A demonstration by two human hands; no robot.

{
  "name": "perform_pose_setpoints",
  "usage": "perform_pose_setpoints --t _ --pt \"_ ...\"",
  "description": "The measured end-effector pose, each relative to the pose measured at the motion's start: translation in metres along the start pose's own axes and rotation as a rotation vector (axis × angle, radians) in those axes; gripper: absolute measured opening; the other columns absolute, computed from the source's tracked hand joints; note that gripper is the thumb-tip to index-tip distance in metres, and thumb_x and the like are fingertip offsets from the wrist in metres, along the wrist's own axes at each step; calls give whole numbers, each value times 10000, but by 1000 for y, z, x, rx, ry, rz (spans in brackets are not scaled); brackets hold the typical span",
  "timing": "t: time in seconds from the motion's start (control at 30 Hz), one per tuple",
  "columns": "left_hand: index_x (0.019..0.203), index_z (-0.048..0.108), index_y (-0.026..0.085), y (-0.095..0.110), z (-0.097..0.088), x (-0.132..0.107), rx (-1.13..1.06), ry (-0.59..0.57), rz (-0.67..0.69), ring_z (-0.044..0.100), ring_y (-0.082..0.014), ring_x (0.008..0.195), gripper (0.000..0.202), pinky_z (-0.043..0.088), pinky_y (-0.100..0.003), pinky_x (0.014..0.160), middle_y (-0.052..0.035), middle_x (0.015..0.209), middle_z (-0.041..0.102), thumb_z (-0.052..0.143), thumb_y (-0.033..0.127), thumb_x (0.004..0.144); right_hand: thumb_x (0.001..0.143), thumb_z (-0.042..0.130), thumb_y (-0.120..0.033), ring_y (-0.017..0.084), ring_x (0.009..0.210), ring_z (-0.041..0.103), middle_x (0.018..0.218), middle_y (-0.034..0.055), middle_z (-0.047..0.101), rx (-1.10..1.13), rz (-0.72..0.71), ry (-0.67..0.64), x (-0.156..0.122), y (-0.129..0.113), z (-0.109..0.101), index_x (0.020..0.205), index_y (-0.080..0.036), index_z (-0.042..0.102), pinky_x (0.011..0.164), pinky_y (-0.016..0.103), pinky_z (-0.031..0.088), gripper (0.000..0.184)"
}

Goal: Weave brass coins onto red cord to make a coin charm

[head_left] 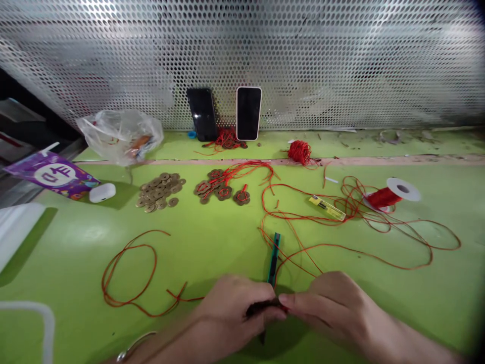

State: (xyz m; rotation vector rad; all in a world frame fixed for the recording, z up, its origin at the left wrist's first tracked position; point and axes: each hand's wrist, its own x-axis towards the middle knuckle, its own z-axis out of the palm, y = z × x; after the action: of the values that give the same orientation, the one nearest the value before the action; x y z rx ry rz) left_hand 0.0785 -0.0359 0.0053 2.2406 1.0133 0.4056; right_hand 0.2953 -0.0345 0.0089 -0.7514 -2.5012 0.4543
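Observation:
Both of my hands meet at the near edge of the green table (76, 237). My left hand (235, 311) and my right hand (329, 303) pinch together around a small dark piece with red cord (129, 273) running from it; what the piece is I cannot make out. A green-handled tool (273, 255) lies just beyond my fingers. The red cord loops off to the left and tangles away to the right toward a spool (392, 194).
A pile of brass coins (159, 191) and coins tied with red cord (222, 188) lie mid-table. A yellow lighter (326, 207), a ball of red cord (299, 151), two phones (248, 112) leaning on the perforated wall, a plastic bag (119, 134), a white earbud case (102, 192) and a purple packet (53, 174) are around.

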Motion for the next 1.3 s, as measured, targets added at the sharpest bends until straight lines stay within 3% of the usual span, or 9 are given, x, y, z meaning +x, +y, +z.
perform_pose_setpoints --t 0.1,0.3,0.6,0.8,0.97,1.3 --pt "664 587 199 -1 1 -1 -5 45 26 503 -85 477 499 328 -214 471 44 532 591 299 489 949 957 360 -135 134 424 410 537 -7 497 41 -11 -19 -1 1 0 1030 -138 644 406 290 221 293" --pt "693 608 187 -5 0 0 -77 -102 -50 467 -71 508 294 300 -196 493 59 567 584 511 377 894 946 450 -178 118 430 407 561 -31 504 134 43 35 -7 6 5 1058 -201 619 413 267 240 204" --pt "674 560 180 -4 -2 -2 -73 -28 -16 456 -77 527 346 296 -206 507 53 557 536 437 378 929 956 471 -259 77 466 556 650 -44 654 175 85 166 0 0 9 1015 -199 583 448 202 382 140" --pt "632 517 175 -4 -1 -3 -58 10 10 426 -73 505 377 283 -207 486 52 539 515 430 383 933 976 419 -299 76 456 549 621 -46 636 172 141 115 1 -2 7 912 -206 570 442 195 382 189" --pt "672 558 187 -3 0 -2 -80 -2 0 470 -78 531 337 317 -200 519 48 561 553 442 369 931 990 374 -227 77 474 534 643 -26 630 112 83 122 3 -1 2 1004 -180 581 456 204 372 212" --pt "700 562 196 -5 -1 -3 -38 -33 24 482 -75 542 270 316 -191 531 57 578 571 471 325 919 935 501 -218 102 449 490 605 -30 569 218 76 100 -7 7 14 1086 -202 597 429 244 324 179"
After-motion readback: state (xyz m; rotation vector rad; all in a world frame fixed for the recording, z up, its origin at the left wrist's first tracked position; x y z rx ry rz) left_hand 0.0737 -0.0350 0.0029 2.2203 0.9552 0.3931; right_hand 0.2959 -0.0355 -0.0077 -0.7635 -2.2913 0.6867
